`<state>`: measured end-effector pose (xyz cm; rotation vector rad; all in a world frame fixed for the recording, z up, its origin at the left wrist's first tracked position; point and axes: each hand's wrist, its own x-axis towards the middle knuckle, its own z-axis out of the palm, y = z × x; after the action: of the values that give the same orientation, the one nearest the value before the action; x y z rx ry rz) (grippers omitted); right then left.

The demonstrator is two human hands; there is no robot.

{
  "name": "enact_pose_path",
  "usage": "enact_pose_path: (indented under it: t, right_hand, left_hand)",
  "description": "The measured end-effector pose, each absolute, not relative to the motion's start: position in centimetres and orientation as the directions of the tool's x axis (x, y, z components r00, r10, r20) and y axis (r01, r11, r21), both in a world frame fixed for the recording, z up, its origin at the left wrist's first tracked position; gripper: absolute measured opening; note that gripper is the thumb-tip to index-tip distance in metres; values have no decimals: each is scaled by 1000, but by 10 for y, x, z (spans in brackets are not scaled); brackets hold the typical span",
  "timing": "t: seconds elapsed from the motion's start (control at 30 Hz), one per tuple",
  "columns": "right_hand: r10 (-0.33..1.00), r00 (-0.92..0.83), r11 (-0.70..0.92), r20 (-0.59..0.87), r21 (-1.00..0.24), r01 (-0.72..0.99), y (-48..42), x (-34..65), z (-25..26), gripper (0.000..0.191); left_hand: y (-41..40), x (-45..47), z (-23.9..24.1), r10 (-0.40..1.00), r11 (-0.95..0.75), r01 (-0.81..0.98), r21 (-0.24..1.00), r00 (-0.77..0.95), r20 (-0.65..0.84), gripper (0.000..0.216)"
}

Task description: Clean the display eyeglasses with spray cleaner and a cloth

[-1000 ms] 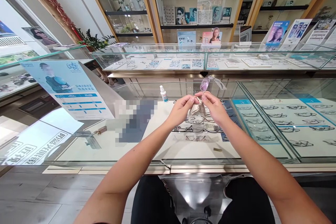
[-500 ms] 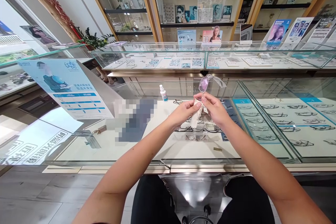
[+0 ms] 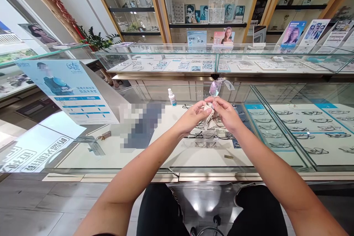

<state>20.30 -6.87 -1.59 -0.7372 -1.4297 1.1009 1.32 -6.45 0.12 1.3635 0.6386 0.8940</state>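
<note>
A pair of glasses [image 3: 216,87] with pale purple lenses is held up over the glass counter [image 3: 116,147]. My right hand [image 3: 226,113] pinches the frame at its lower end. My left hand [image 3: 191,116] is closed on a small beige cleaning cloth [image 3: 209,115] that hangs between both hands and touches the glasses. Both hands meet at the middle of the view, fingers pressed together.
A small white spray bottle [image 3: 172,97] stands on the counter behind my left hand. Rows of frames [image 3: 210,135] lie inside the case below. A blue poster stand [image 3: 72,90] is at left, keys [image 3: 103,136] beside it. More display cases and shelves stand behind.
The hands stay together at the glasses. The cloth has shifted slightly between the fingers, and the glasses have tilted a little.
</note>
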Motion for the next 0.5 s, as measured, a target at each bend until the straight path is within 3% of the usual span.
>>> enact_pose_path:
  t: [0.5]
  right_hand:
    - [925,-192,302,328,-941,-152,-68,201,-16,49]
  left_hand:
    - [-64,14,2,798,-167,-162,973,556,230,61]
